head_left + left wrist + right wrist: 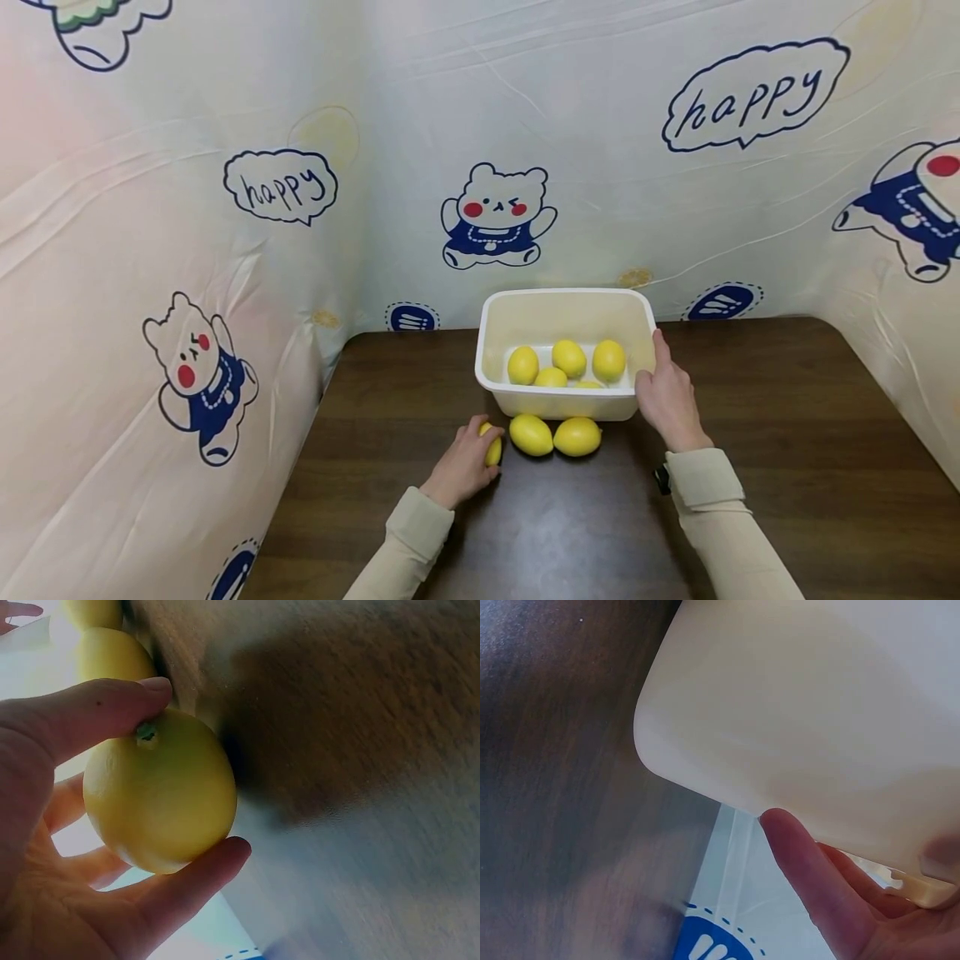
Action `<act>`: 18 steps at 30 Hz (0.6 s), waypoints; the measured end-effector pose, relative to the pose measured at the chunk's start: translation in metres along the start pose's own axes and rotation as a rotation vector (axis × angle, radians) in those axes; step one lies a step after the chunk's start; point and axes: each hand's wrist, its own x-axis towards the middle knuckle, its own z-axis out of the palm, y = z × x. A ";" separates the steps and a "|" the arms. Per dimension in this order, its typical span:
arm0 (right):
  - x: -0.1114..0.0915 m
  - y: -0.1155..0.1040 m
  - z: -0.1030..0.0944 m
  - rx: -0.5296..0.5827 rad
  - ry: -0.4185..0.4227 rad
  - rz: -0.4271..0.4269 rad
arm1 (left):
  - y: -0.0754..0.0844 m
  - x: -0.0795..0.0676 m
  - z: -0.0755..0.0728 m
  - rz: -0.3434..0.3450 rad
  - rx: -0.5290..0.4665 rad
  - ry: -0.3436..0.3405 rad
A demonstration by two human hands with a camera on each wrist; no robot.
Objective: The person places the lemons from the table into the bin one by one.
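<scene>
My left hand (467,462) holds a yellow lemon (161,795) between thumb and fingers, just left of two lemons on the table. In the left wrist view the lemon's green stem end shows beside the thumb. Those two lemons, one on the left (531,435) and one on the right (577,437), lie side by side along the front of a white plastic bin (570,406). Several more lemons (609,360) rest inside the bin. With my right hand (670,400) I grip the bin's right side near the rim; the right wrist view shows fingers against its outer wall (795,727).
The bin stands at the back of a dark wooden table (810,450). A pale cloth (600,167) printed with bears and "happy" bubbles hangs behind the table and along its sides. A dark band (662,479) circles the right wrist.
</scene>
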 end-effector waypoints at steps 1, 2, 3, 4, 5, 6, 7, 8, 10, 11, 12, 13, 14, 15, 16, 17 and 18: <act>0.000 0.000 0.000 0.000 0.000 0.000 | 0.000 0.000 0.000 0.001 0.001 0.001; 0.000 0.000 0.000 -0.002 0.000 0.001 | 0.000 0.000 0.000 0.002 0.003 0.001; 0.000 -0.001 0.000 -0.002 -0.001 0.001 | 0.000 0.000 0.000 0.003 0.004 0.001; 0.000 -0.001 0.000 -0.003 -0.001 0.003 | 0.000 0.000 0.000 0.004 0.007 0.001; 0.000 -0.001 -0.001 -0.003 -0.003 0.005 | 0.000 -0.001 0.000 0.007 0.008 0.002; 0.000 -0.001 -0.001 -0.003 -0.003 0.006 | 0.000 -0.001 0.000 0.008 0.008 0.004; 0.000 -0.001 -0.001 -0.004 -0.002 0.007 | 0.000 -0.001 0.000 0.013 0.012 0.006; 0.000 -0.001 -0.001 -0.004 -0.003 0.008 | 0.000 -0.001 0.000 0.015 0.011 0.008; 0.000 -0.002 -0.001 -0.006 -0.002 0.005 | 0.000 -0.002 0.000 0.018 0.009 0.012; 0.000 -0.002 -0.002 -0.007 0.000 0.003 | 0.000 -0.002 0.000 0.019 0.007 0.015; 0.000 -0.002 -0.002 -0.008 0.002 0.001 | 0.000 -0.002 0.001 0.020 0.006 0.017; 0.000 -0.002 -0.002 -0.009 0.001 -0.001 | -0.001 -0.002 0.001 0.020 0.007 0.018; 0.000 -0.002 -0.002 -0.008 0.001 -0.001 | -0.001 -0.002 0.002 0.018 0.004 0.019; 0.000 -0.002 -0.002 -0.008 0.001 -0.002 | -0.001 -0.002 0.002 0.018 0.005 0.018; 0.000 -0.002 -0.002 -0.009 0.001 -0.004 | -0.001 -0.002 0.002 0.018 0.005 0.018; 0.000 -0.002 -0.002 -0.009 0.000 -0.004 | -0.002 -0.002 0.003 0.019 0.005 0.019; -0.001 -0.002 -0.002 -0.009 -0.002 -0.003 | -0.002 -0.002 0.003 0.019 0.003 0.017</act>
